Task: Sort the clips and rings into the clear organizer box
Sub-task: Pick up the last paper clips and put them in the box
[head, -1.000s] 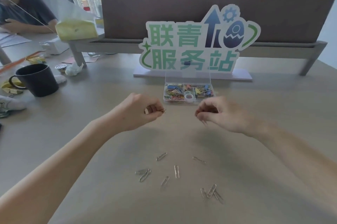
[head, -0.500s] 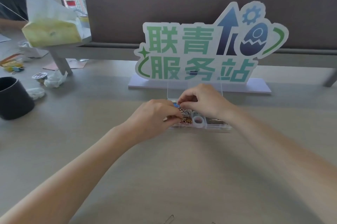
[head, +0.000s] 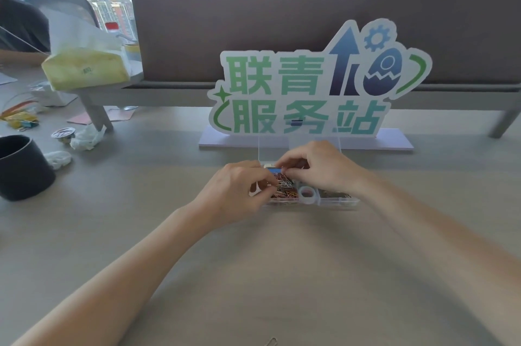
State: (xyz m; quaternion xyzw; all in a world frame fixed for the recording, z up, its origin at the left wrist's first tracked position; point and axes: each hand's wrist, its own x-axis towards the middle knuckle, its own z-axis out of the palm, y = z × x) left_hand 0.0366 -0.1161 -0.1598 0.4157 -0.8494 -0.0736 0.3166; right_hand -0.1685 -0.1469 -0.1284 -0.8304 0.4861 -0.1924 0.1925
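So I'm leaning over the clear organizer box (head: 335,201) sitting on the surface (head: 282,275), right in front of the cardboard sign (head: 310,92) with the green characters. Both my hands are hovering over the box's left compartments, which are holding a heap of colored paper clips (head: 284,192). My left hand (head: 239,190) is curling its fingers together over that heap, and I think it's pinching a clip or two, though honestly that bit is too blurry to be sure. My right hand (head: 321,168) is curling in from the other side, fingertips pinching a silver clip just above the same pile. A clear ring (head: 307,193) is sitting in the box's middle slot. One stray paper clip (head: 271,342) is lying at the near edge of the surface, well apart from the box. A dark mug (head: 22,168) is standing off to my left.
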